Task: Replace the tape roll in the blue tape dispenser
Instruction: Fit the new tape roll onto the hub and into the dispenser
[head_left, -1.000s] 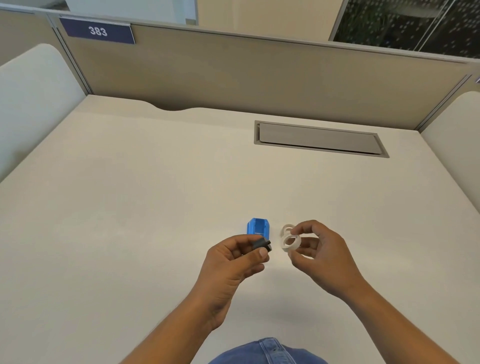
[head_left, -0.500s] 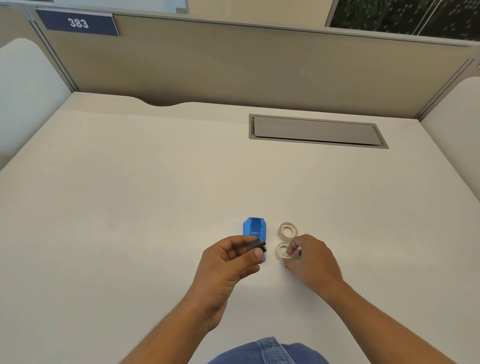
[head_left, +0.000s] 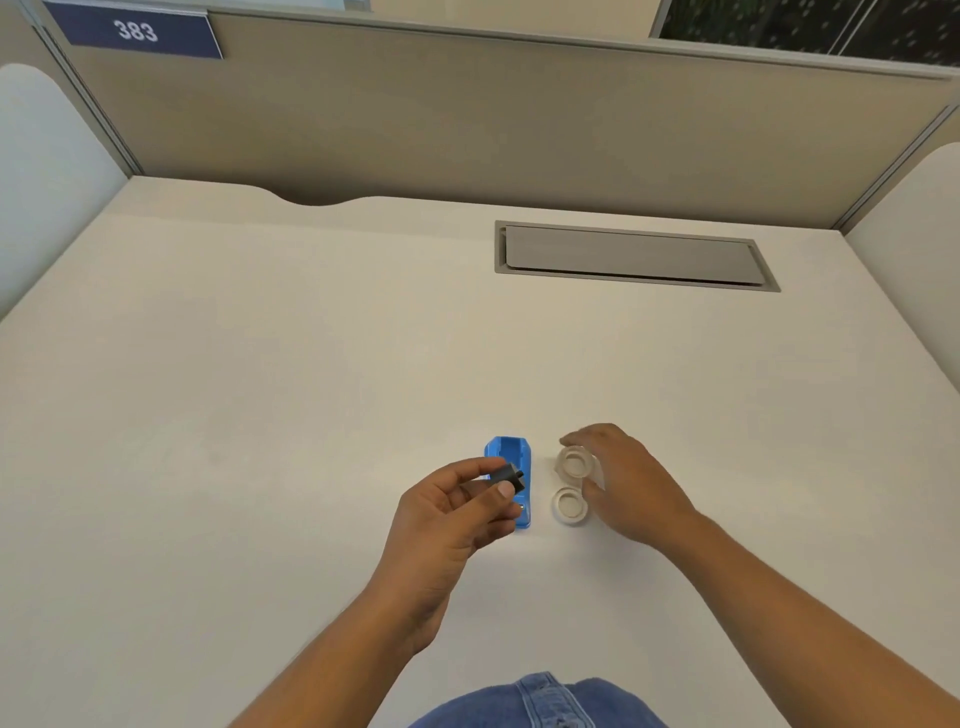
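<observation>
- Blue dispenser lay open on the surface, without a roll.
- Left hand pinched the spindle; it could slip out.
- Right hand, fingers spread, closed on nothing, reached the far roll; a brush could shove the near roll.

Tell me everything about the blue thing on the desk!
The dispenser is a small blue box of shiny plastic, lying flat on the pale desk with its open side up. No tape roll shows inside. The left hand, holding a dark spool, covers part of it. Two clear rolls lie just right of it, apart from it.
</observation>
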